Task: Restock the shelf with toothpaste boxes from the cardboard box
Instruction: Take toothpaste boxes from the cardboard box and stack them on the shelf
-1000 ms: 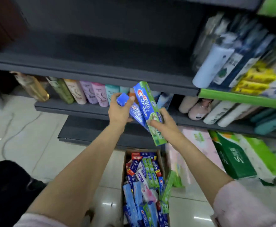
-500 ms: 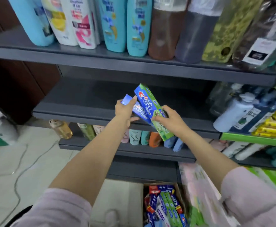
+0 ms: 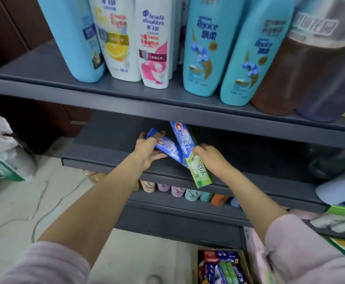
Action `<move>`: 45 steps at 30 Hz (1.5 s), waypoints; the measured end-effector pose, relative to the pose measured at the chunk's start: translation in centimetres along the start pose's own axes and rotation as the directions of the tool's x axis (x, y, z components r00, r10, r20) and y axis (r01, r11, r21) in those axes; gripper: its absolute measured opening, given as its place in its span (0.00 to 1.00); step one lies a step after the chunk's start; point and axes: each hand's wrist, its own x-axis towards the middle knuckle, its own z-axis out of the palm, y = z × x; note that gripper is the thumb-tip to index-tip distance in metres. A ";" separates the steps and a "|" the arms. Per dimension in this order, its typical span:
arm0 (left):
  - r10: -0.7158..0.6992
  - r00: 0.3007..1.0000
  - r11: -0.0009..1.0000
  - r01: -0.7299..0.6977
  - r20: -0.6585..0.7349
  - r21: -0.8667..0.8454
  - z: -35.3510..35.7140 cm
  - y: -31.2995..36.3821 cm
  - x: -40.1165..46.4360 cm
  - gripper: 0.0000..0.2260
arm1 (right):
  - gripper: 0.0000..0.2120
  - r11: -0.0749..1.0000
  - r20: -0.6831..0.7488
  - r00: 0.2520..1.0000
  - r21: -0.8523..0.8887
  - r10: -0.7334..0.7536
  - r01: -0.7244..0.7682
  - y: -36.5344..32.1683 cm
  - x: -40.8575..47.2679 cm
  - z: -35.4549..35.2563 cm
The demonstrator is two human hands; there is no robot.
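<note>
My left hand [image 3: 149, 149] grips a blue toothpaste box [image 3: 167, 147] over the front of the dark grey middle shelf [image 3: 106, 144]. My right hand [image 3: 210, 158] grips a blue-and-green toothpaste box [image 3: 190, 152], tilted, its green end hanging past the shelf's front edge. The two boxes cross each other between my hands. Low in the view, the cardboard box [image 3: 247, 269] on the floor holds several more toothpaste boxes [image 3: 221, 267]. The shelf board around my hands is bare.
Tall shampoo bottles [image 3: 204, 48] line the shelf above, close over my hands. Small pastel bottles [image 3: 177, 190] lie on the shelf below. Bottles and packs [image 3: 339, 189] crowd the right side. A white bag [image 3: 1, 152] and a cable [image 3: 42, 203] lie on the tiled floor at left.
Both hands have carried the two toothpaste boxes up from above the cardboard box and forward over the middle shelf. My view has risen, so the shampoo shelf now fills the top.
</note>
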 end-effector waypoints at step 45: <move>0.578 0.727 0.702 -0.675 0.371 0.227 -21.0 2.1 14.0 0.14 | 0.25 0.606 -0.142 0.823 -0.745 -0.550 0.277 -3.8 8.8 21.2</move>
